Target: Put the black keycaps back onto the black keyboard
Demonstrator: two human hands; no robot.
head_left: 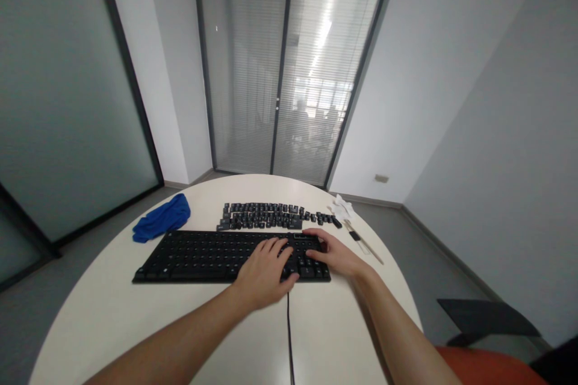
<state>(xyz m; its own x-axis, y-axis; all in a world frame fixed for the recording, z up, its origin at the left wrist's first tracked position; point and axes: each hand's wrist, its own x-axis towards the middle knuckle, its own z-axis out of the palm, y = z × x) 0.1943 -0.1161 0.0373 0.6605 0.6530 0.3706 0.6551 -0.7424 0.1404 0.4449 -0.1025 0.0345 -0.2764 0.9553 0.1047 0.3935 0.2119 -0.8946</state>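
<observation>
The table offers free passage in the frame's lower left, but at centre the keyboard and loose keycaps obstruct.

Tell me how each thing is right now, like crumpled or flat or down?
Keyboard: flat, many keycaps off.
Loose keycaps: off the keyboard, mostly in rows.
Blue cloth: crumpled.
White tissue: crumpled.
Cable: stretched out, nearly straight.
Blinds: down.
Left hand: fingers spread over the keyboard.
Right hand: at the keyboard's right end, grip unclear.
</observation>
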